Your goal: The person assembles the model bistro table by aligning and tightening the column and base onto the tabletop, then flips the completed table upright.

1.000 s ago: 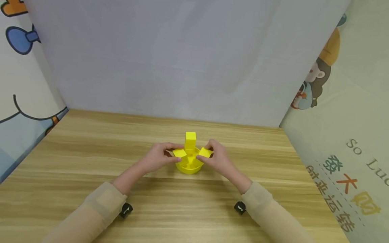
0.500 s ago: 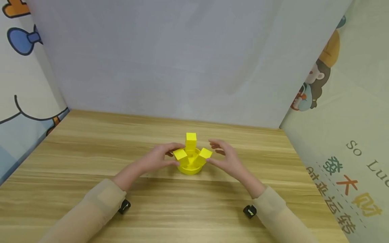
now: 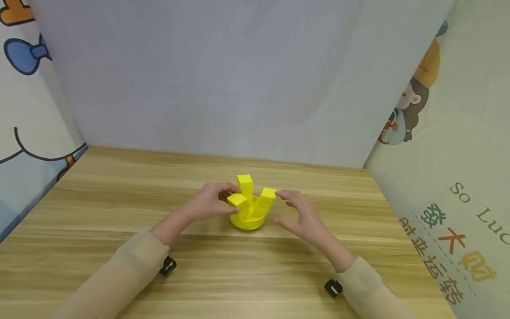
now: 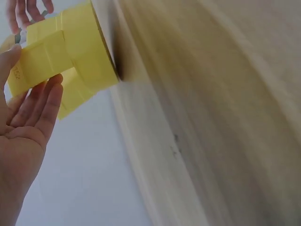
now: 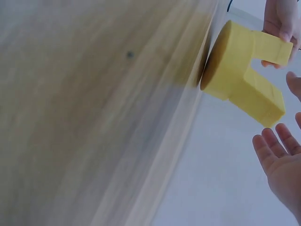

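A yellow plastic piece with a round, dish-like base [image 3: 248, 224] stands on the wooden table, and three square posts rise out of it, splayed outward. My left hand [image 3: 205, 203] pinches the left post [image 3: 237, 202] between thumb and fingers. Small markings show on the gripped post [image 4: 44, 59] in the left wrist view. Beside the right post [image 3: 265, 202], my right hand [image 3: 306, 221] has its fingers spread and holds nothing; its fingertips are right by that post's top. The back post [image 3: 245, 184] has no hand on it.
The wood-grain table [image 3: 139, 190] reaches back to a plain pale cloth [image 3: 223, 79]. Printed cloths hang at the left [image 3: 48, 110] and right [image 3: 458, 133]. A black wrist camera [image 3: 333, 288] sits at the right sleeve, another [image 3: 168, 266] at the left.
My right hand has let go of the right post and drawn away to the right, fingers opening. The yellow piece has turned slightly, its back post moving left. My left hand stays at the left post.
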Demonstrator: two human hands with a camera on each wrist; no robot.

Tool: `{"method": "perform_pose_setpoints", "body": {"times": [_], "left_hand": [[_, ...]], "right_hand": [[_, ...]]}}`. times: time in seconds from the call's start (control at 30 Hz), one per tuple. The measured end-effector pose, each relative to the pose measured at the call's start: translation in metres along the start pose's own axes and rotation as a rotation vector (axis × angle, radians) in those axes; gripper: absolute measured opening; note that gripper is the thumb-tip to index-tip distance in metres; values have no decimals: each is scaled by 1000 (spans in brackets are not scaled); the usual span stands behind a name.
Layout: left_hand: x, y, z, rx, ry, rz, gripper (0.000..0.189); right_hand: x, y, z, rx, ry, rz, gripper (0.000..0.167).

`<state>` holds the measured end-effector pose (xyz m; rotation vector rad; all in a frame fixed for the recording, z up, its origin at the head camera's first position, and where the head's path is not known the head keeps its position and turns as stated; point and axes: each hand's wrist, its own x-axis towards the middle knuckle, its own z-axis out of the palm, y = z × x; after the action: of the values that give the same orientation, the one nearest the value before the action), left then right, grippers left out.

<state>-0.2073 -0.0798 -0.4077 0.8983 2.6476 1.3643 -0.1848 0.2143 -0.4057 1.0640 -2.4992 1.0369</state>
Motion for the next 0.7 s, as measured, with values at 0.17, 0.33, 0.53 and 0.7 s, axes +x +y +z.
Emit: {"method": "perform_pose_setpoints", "body": {"times": [0.17,0.33,0.53,0.7], "left_hand": [[4,12,-2,-35,51,-106,42],[9,28,-6,-42,128,-149,44],[12,49,-12,-71,181,-169,44],[13,61,-15,-98,209,-225,44]], "right_hand": [[-2,-1,4,-15,11,-59,62],[0,-4,6,-35,22,-85,58],[6,-5,7,-32,57,-108,56],[9,-6,7,-27,89,-127,51]]}}
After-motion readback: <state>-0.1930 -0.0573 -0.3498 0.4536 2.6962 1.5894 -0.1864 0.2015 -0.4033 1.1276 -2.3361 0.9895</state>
